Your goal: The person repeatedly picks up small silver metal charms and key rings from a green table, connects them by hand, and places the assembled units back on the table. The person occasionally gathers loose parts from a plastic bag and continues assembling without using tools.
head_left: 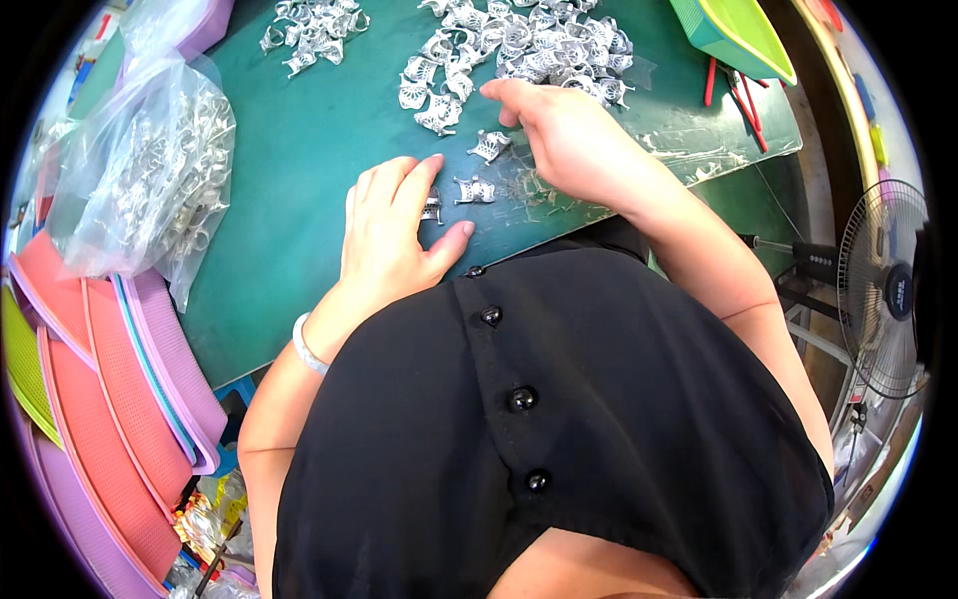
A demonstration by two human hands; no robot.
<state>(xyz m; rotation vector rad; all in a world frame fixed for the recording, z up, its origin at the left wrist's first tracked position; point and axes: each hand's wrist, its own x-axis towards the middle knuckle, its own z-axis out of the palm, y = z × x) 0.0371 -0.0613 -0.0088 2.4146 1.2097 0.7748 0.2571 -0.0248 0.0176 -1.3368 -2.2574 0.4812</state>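
The left hand (384, 225) lies loosely open, partly covering a silver ring (431, 209) on the tabletop (279, 220); the right hand (574, 140) half-curls beside the pile (564, 45), its grip hidden. Rings look light, stiff; pinch their edges.

Scuffed green tabletop (284, 160), wire-caged fan (898, 290) at right, stacked coloured baskets (110, 439) at left, bright light

Bright light; fisheye bending, black rim corners
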